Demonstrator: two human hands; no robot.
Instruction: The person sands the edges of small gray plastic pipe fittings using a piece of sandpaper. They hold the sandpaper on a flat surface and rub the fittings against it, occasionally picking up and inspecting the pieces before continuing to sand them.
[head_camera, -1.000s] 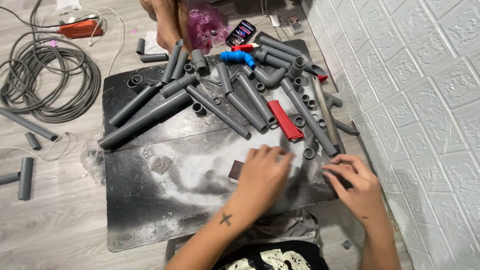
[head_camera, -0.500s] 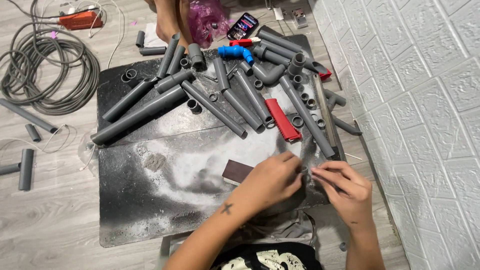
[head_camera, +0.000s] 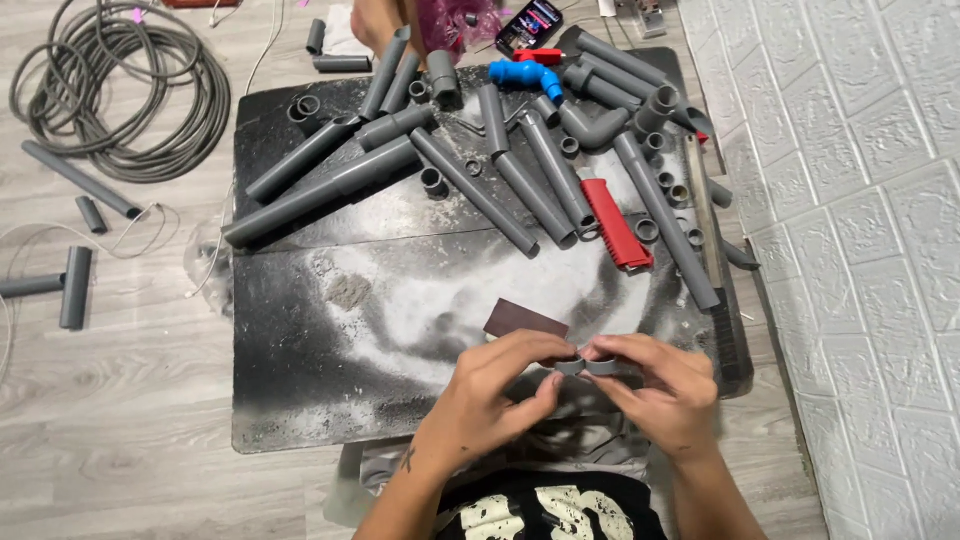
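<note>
— While both hands are up at the near edge of the black board (head_camera: 290, 400), what are they on?

— A small grey ring-shaped pipe fitting (head_camera: 583, 367). The left hand (head_camera: 500, 395) and the right hand (head_camera: 655, 385) have their fingers closed on it from either side, thumbs and forefingers pinching. It sits between the hands, over the board's near edge, just in front of the person's chest.

— Which way does it lie?

— Its longer side runs left to right, from one hand to the other. Which way the opening faces I cannot tell; fingers cover most of it.

— Any packages or labels about?

— A pink plastic bag (head_camera: 455, 20) at the far edge, and beside it a flat dark rectangular object with bright markings (head_camera: 528, 25). Just behind the hands lies a dark brown rectangular sheet (head_camera: 525, 322), flat on the dusty board.

— And the rest?

— Grey pipes (head_camera: 330, 190) lie fanned across the far half, with a red ribbed tool (head_camera: 617, 222) among them, a blue fitting (head_camera: 525, 75) farther back, and a coiled grey hose (head_camera: 120, 90) on the floor to the left.
</note>
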